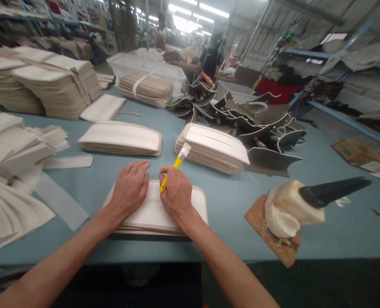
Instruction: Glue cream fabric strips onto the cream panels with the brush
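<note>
My right hand (178, 192) is closed around a paintbrush (178, 162) with a yellow handle, its pale bristles pointing up and away. Under both hands lies a small stack of white panels (196, 205) with beige rounded borders. My left hand (130, 186) rests on the top panel, fingers stretched forward and holding nothing visible. Beyond the hands sit two neat stacks of similar panels, a left stack (121, 134) and a taller right stack (214, 145). The lower edge of the right hand presses on the top panel.
At right, a glue-crusted pale container (283, 205) with a dark spout-like part stands on a brown board (257, 211). Loose white strips (13, 205) cover the left side. Bundled panels (58, 90), a clear plastic bin (173, 75) and dark curved pieces (263, 124) stand farther back.
</note>
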`<state>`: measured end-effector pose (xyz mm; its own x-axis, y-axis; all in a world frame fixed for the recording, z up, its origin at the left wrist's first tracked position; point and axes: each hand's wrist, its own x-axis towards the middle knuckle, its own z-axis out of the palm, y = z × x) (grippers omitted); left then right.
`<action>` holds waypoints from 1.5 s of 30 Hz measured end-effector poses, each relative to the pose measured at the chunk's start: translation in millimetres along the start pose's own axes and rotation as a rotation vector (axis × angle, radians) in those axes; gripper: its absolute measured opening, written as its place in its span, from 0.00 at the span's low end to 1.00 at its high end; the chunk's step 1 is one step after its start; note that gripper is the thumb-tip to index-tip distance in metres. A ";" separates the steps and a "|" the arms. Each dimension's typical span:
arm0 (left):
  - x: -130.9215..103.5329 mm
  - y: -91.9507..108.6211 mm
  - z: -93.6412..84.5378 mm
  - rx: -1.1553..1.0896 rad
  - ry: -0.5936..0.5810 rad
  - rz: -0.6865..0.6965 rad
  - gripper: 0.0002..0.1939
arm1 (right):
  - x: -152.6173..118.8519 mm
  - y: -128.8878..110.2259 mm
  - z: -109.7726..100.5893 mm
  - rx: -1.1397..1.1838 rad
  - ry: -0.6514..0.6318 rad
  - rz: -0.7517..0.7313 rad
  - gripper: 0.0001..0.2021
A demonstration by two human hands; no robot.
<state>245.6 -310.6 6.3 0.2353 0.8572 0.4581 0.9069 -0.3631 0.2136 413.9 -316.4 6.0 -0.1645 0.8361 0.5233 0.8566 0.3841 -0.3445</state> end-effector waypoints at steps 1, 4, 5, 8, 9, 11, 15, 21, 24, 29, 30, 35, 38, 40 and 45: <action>4.9 1.7 5.5 0.005 -0.009 -0.002 0.24 | 0.8 -1.3 4.2 -0.018 -0.003 0.013 0.05; 12.1 8.7 18.5 0.017 -0.041 -0.003 0.24 | -3.6 -0.2 14.7 -0.042 -0.011 0.036 0.06; 12.1 11.0 21.8 0.021 -0.053 -0.002 0.23 | -6.2 1.1 17.5 -0.045 -0.018 0.034 0.07; 8.0 15.5 28.8 0.039 -0.078 -0.008 0.23 | -13.5 5.5 23.3 -0.062 -0.046 0.014 0.09; 6.2 16.1 30.2 0.047 -0.083 -0.013 0.24 | -15.2 7.0 24.1 -0.067 -0.058 0.000 0.09; 3.3 16.5 32.2 0.065 -0.093 -0.018 0.25 | -17.0 9.9 24.2 -0.077 -0.081 -0.030 0.10; 1.5 13.8 33.6 0.094 -0.107 -0.009 0.26 | -17.1 19.0 19.6 -0.099 -0.102 -0.061 0.08; 0.9 -9.2 26.7 0.137 -0.115 0.004 0.29 | -21.1 41.3 7.7 -0.121 -0.094 -0.043 0.06; 0.4 -21.0 22.0 0.160 -0.128 0.015 0.30 | -24.2 52.0 2.4 -0.116 -0.089 -0.038 0.06; -1.8 -32.3 15.0 0.172 -0.171 0.022 0.30 | -28.9 68.3 -6.7 -0.096 -0.095 -0.025 0.05; -2.7 -35.3 13.4 0.175 -0.175 0.015 0.30 | -29.9 71.0 -7.8 -0.090 -0.097 -0.020 0.05; -6.4 -50.0 9.9 0.203 -0.175 -0.035 0.31 | -32.4 76.6 -8.3 -0.068 -0.094 -0.009 0.05; -5.2 -52.6 11.0 0.211 -0.167 -0.031 0.33 | -30.1 78.1 -11.3 -0.058 -0.092 -0.053 0.04; -3.0 -52.7 10.1 0.212 -0.154 -0.019 0.33 | -27.4 82.1 -16.9 -0.053 -0.092 -0.099 0.05; 0.5 -45.9 -3.1 0.215 -0.106 -0.004 0.35 | -27.7 97.9 -33.1 -0.056 -0.051 -0.109 0.06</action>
<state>203.0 -294.6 -0.5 0.2566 0.8960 0.3623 0.9589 -0.2831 0.0211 518.4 -314.8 -16.5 -0.2809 0.8100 0.5148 0.8581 0.4522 -0.2433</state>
